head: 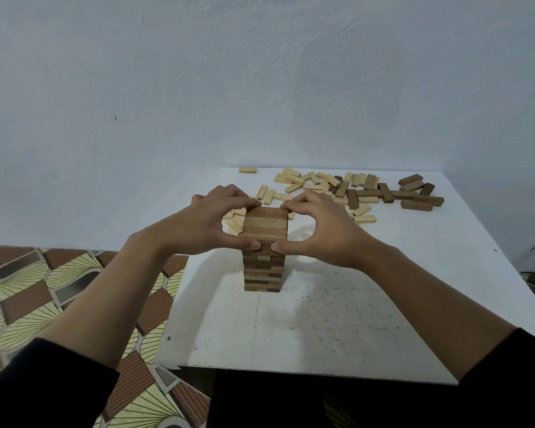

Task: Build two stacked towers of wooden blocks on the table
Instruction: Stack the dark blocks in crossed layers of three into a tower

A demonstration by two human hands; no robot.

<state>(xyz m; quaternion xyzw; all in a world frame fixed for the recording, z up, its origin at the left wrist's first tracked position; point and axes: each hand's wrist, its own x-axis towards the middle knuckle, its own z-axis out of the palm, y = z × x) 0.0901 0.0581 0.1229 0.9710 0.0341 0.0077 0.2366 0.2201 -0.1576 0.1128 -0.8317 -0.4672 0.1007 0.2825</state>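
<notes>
Wooden tower (pixel 264 225) — left hand (pixel 204 225), right hand (pixel 325 231) pinching its top.

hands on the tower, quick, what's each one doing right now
Left hand: closed, fingers and thumb pinching the top of the tower.
Right hand: closed, pinching the same top from the other side.

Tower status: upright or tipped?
Upright. The tower stands straight on the table, top layer level; left hand and right hand hold its top.
</notes>
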